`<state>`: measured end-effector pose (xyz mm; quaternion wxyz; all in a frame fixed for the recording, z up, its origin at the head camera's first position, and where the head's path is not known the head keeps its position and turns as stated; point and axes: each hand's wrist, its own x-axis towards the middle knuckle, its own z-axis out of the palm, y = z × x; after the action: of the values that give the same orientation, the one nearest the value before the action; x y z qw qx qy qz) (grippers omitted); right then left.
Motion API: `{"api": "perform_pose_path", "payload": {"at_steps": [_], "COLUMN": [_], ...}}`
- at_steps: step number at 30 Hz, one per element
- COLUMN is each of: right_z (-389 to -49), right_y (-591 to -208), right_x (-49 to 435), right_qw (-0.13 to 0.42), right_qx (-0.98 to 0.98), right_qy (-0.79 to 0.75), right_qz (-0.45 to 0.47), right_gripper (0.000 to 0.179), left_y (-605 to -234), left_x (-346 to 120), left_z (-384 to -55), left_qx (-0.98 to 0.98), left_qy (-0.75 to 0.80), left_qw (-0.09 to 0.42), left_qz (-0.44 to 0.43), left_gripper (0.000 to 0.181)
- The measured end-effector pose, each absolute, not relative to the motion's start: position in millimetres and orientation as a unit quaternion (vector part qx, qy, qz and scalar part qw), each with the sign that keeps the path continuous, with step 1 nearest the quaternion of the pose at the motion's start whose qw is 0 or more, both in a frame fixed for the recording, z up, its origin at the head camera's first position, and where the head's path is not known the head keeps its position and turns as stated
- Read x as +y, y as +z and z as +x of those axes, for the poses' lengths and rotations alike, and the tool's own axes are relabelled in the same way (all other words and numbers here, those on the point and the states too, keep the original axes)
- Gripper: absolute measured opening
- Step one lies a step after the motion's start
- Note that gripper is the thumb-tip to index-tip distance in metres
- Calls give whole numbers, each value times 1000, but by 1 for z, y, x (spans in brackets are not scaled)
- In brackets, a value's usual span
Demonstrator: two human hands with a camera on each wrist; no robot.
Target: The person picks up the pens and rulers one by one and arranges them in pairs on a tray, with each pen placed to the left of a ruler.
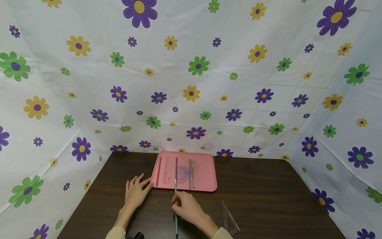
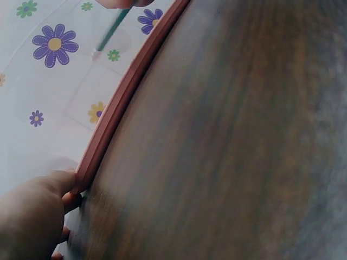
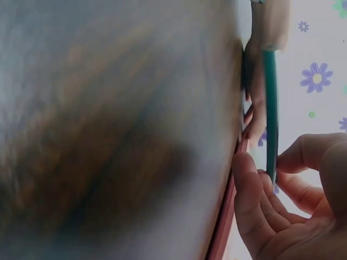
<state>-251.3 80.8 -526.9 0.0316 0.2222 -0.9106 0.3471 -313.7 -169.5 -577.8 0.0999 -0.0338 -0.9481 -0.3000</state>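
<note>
My right hand pinches a long green pencil between thumb and fingers, in front of a pink tray. Its pale tip points forward and overlaps the tray's near edge in the head view. My left hand has its fingers spread, touching the tray's near left corner. In the tray lie a reddish-brown pencil, a clear ruler, a dark pencil, a bluish protractor and a green pencil. A second clear measuring piece lies beside that green pencil.
A clear set square is on the dark wooden table, to the right of my right forearm. Flower-printed sheeting rises behind the table and along both sides. A small black object shows at the bottom edge.
</note>
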Motion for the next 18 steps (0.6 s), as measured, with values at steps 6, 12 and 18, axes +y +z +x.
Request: {"api": "perform_pose_path", "payload": {"at_steps": [6, 12, 18], "right_z": [-259, -269, -280], "right_y": [-523, -522, -523], "right_x": [93, 106, 118], "right_qw": [24, -4, 13], "right_qx": [-909, -892, -884], "right_qy": [364, 413, 430], "right_qz": [202, 182, 185], "right_gripper": [19, 37, 62], "left_y": [-578, -577, -576], "left_x": [-169, -169, -169], "left_z": [-313, -313, -312], "left_qx": [-948, -948, -947], "left_qy": [-300, -299, -299], "left_qw": [99, 104, 110], "left_qz": [-31, -34, -35], "left_gripper": [52, 52, 52]}}
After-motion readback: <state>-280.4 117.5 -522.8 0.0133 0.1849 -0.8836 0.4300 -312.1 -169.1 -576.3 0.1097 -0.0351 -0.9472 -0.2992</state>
